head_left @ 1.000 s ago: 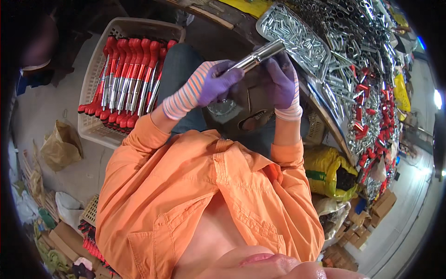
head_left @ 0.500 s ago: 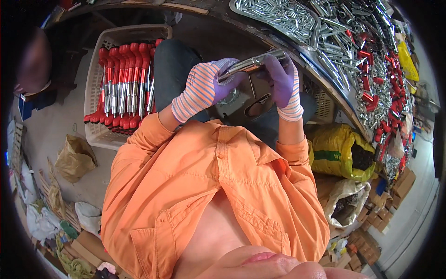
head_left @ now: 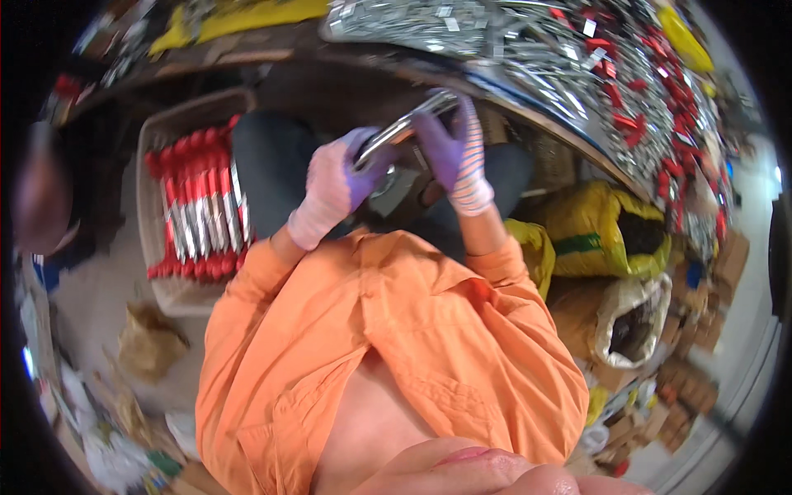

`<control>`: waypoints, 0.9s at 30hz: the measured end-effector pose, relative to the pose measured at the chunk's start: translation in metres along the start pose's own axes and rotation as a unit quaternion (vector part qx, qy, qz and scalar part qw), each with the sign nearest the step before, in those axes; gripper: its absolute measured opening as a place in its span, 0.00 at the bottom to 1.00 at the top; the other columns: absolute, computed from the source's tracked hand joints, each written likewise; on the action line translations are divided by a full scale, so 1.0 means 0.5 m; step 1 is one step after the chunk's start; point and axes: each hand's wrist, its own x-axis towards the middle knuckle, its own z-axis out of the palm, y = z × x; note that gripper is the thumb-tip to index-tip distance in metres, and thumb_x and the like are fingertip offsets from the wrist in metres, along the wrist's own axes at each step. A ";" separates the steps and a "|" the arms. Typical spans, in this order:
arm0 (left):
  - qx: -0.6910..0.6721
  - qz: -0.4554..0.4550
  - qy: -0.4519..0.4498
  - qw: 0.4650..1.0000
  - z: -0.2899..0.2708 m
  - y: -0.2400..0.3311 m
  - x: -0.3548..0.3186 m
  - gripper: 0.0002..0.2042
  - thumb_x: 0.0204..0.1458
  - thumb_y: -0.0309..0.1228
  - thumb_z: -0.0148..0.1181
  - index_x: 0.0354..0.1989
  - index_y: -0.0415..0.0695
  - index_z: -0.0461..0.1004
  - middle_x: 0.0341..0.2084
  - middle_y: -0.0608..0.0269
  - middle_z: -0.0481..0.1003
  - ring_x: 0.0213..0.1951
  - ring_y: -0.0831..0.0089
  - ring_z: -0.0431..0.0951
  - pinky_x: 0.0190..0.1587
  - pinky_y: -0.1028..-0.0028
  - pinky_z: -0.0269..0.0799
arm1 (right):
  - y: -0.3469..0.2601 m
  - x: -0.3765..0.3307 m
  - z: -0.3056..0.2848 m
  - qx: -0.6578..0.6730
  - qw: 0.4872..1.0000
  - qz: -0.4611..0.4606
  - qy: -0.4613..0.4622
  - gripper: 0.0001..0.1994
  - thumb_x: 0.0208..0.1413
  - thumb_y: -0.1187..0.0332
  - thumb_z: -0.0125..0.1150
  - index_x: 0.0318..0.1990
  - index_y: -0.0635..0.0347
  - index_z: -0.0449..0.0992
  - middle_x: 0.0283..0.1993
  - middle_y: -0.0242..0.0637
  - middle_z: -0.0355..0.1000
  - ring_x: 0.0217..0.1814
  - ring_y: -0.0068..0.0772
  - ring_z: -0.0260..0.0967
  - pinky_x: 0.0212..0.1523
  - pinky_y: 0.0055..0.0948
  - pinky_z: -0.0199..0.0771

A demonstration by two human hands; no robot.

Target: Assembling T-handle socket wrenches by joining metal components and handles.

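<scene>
A long, shiny metal tube-like piece (head_left: pixel 402 130) is held between my two gloved hands, slanting up to the right; its exact kind is blurred. My left hand (head_left: pixel 337 177), in a striped glove with a purple palm, closes round its lower left end. At the upper right end, my right hand (head_left: pixel 454 153), in a matching glove, grips with thumb and fingers. Below the piece, between the hands, a thin rod shows faintly. The hands are held above my knees, just in front of the workbench edge.
To the left stands a pale plastic crate (head_left: pixel 147 186) with rows of red-ended metal tools (head_left: pixel 202 206). Ahead and right, the workbench carries heaped metal pins (head_left: pixel 404 23) and red parts (head_left: pixel 631 128). A yellow sack (head_left: pixel 577 223) and a white sack (head_left: pixel 609 318) stand at right.
The whole view has shifted and blurred, showing more of the bench at upper left. The metal piece is tilted more steeply, still held in both hands.
</scene>
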 end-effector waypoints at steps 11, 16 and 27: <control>-0.282 -0.211 -0.267 0.897 0.121 -0.069 0.035 0.05 0.56 0.28 0.57 0.38 0.41 0.70 0.26 0.69 0.72 0.29 0.82 0.71 0.34 0.80 0.69 | -0.100 0.125 -0.408 -0.507 0.805 -0.264 0.159 0.17 0.46 0.72 0.66 0.46 0.60 0.76 0.37 0.42 0.76 0.35 0.33 0.73 0.39 0.30 0.75; -0.352 -0.261 -0.252 0.863 0.162 -0.075 0.056 0.07 0.54 0.27 0.60 0.37 0.41 0.70 0.26 0.69 0.73 0.28 0.83 0.72 0.32 0.80 0.70 | -0.193 0.386 -0.753 -0.864 0.484 -0.054 0.126 0.23 0.51 0.68 0.55 0.58 0.52 0.67 0.52 0.49 0.72 0.55 0.51 0.69 0.58 0.45 0.66; -0.357 -0.280 -0.157 0.877 0.121 0.023 0.091 0.10 0.55 0.36 0.60 0.38 0.42 0.73 0.16 0.73 0.67 0.17 0.85 0.65 0.20 0.80 0.60 | -0.126 0.055 -0.256 0.016 0.998 -0.030 -0.045 0.19 0.51 0.82 0.58 0.52 0.63 0.71 0.47 0.35 0.73 0.43 0.21 0.70 0.44 0.23 0.72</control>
